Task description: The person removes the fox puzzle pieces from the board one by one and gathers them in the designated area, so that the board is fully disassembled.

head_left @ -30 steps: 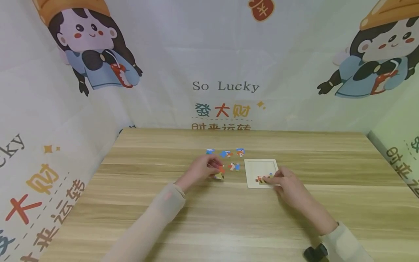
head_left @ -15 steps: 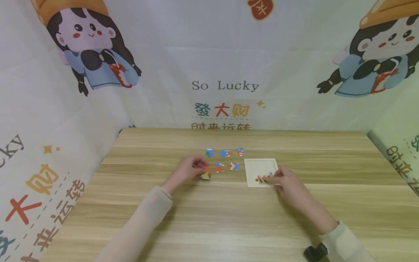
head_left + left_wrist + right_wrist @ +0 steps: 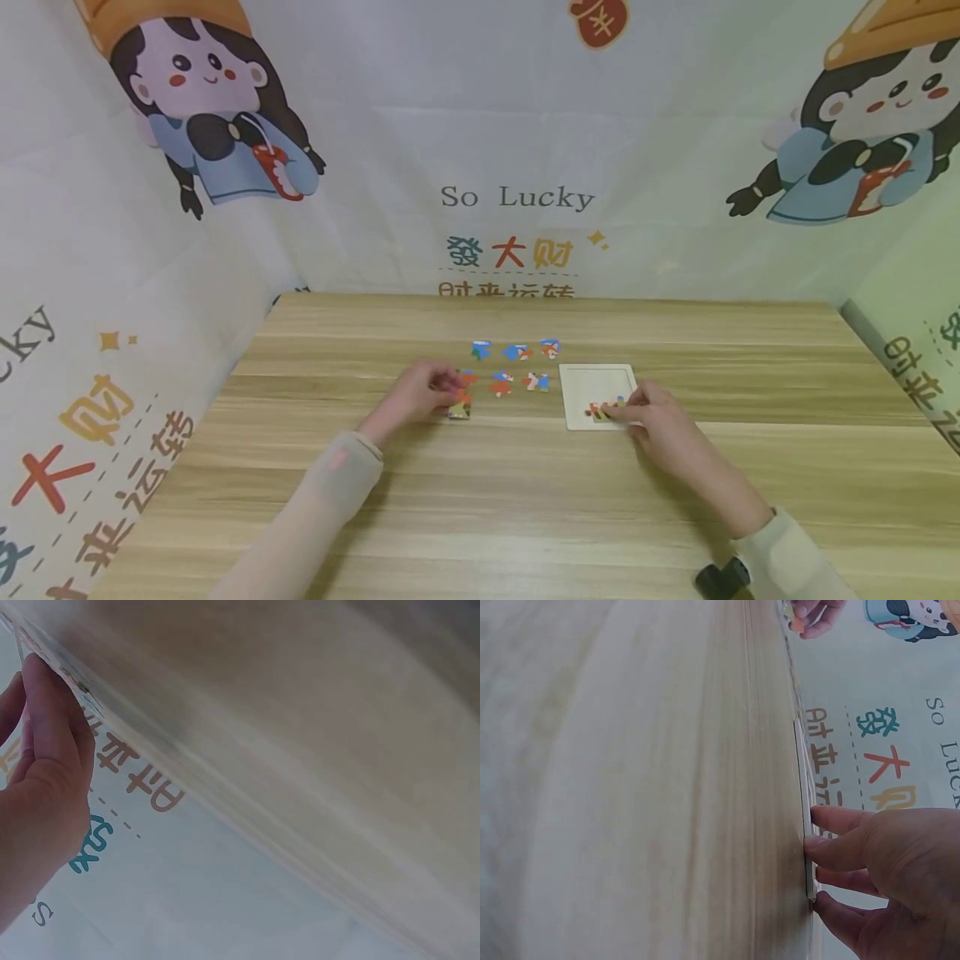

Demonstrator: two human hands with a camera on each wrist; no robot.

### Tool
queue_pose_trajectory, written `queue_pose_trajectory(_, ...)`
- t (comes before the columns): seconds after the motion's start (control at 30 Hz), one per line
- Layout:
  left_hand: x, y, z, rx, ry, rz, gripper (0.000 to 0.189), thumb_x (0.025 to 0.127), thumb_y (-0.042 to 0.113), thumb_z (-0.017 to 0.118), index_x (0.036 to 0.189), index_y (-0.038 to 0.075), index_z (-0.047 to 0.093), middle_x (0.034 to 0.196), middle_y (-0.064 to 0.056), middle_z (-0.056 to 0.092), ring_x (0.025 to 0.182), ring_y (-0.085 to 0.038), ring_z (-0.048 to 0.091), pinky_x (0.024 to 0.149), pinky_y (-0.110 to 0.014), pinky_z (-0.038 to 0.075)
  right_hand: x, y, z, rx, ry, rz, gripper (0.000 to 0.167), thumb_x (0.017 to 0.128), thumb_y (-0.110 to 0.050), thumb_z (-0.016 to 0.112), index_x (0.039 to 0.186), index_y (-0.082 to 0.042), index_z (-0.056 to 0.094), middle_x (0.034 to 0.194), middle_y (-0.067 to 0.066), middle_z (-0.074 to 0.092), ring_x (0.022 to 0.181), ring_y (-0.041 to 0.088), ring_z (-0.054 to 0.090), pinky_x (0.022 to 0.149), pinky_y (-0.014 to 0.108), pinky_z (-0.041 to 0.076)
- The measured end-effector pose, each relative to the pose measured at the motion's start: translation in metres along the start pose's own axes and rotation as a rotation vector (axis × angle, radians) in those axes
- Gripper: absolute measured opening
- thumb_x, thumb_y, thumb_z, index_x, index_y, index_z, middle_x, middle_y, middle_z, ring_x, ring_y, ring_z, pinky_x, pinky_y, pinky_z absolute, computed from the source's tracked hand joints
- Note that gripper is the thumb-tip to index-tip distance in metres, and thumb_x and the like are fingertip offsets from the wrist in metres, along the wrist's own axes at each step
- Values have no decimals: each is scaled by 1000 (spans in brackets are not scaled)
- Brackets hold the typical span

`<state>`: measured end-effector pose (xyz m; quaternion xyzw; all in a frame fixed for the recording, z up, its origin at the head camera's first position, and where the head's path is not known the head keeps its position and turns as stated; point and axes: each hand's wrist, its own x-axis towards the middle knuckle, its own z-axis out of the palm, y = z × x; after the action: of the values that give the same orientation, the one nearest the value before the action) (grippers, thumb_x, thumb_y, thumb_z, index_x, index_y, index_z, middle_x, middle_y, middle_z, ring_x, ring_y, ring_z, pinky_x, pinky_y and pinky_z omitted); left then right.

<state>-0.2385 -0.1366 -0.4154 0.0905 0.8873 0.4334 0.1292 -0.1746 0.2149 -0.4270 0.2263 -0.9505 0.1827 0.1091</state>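
My left hand (image 3: pixel 422 395) pinches a red, yellow-green and dark puzzle piece (image 3: pixel 460 407) low over the table, left of the loose pieces. Its fingertips partly cover that piece, and a reddish puzzle piece (image 3: pixel 468 377) lies right behind them. In the right wrist view the held piece (image 3: pixel 798 625) appears orange. My right hand (image 3: pixel 666 423) holds the near right corner of a square, pale puzzle tray (image 3: pixel 573 420). One finger extends over the joined, colourful pieces (image 3: pixel 597 411) inside, hiding some of them, while other fingertips sit along the tray's edge.
Blue, white and orange puzzle pieces (image 3: pixel 517 352) lie in a back row, with a red-and-blue piece (image 3: pixel 502 384) and a white-and-blue piece (image 3: pixel 536 382) before them. A black object (image 3: pixel 722 578) is beside the right sleeve. A printed cloth (image 3: pixel 517 125) hangs behind the wooden table (image 3: pixel 525 508).
My left hand has moved left with the puzzle piece, uncovering the red-and-blue piece and then the reddish one behind its fingers. My right hand has stayed at the tray.
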Motion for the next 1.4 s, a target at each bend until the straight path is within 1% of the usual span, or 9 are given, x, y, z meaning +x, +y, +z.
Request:
queue_pose_trajectory(0.2,-1,-1,-1,20,-16,-22,14,89,-6,66,102,-2,69,96,-14,69,82,-16,63,69,-25,59,0,0,0,8,6,-7,42,75,10,77,112,-9,76,92,10,59,84,21,56,74,38,52)
queue_pose_trajectory(0.33,-3,0,-2,47,-14,-20,15,89,-7,64,102,-1,70,94,-13,69,84,-16,62,70,-25,57,0,0,1,7,18,-19,42,75,11,77,111,-10,77,92,9,59,83,20,56,73,37,52)
queue_pose_trajectory(0.57,-4,-1,-6,49,10,-38,16,91,-2,66,106,1,70,103,-14,72,89,-18,65,75,-25,57,0,2,2,2,19,-16,42,75,11,77,111,-8,76,92,10,60,84,22,57,75,39,53)
queue_pose_trajectory(0.7,-3,-3,-8,59,18,-23,16,91,-2,65,106,0,70,105,-15,73,89,-17,67,72,-23,56,0,2,3,2,14,-13,42,75,11,77,111,-8,76,92,10,60,84,22,57,75,39,53)
queue_pose_trajectory(0.73,-3,-3,-8,57,19,-27,16,91,-2,65,106,1,70,105,-15,73,88,-17,67,71,-23,55,0,2,3,2,15,-14,42,74,11,77,111,-8,76,92,10,60,84,22,57,75,39,53)
queue_pose_trajectory(0.87,-2,-1,-10,53,18,-43,15,92,-2,64,106,1,69,104,-14,73,87,-16,66,71,-23,56,-1,2,3,-5,17,-16,42,74,11,77,111,-9,77,92,10,60,85,22,57,75,39,53)
queue_pose_trajectory(1.07,-2,1,-10,91,30,-29,14,92,2,66,105,5,70,102,-11,72,89,-17,66,76,-25,56,-1,2,3,-8,19,-20,41,75,10,78,111,-10,77,93,9,60,85,22,57,75,39,52)
queue_pose_trajectory(1.2,-2,4,-11,65,34,-41,14,92,4,67,106,4,70,104,-12,71,90,-19,66,78,-27,57,-1,2,3,-3,25,-30,41,75,10,78,110,-10,77,92,9,60,85,21,57,74,39,52)
queue_pose_trajectory(1.4,0,9,-13,69,28,-39,19,93,5,65,111,3,68,109,-14,71,95,-21,67,82,-29,58,-1,3,2,-1,24,-24,42,74,11,78,111,-10,77,92,9,59,84,22,56,74,39,51)
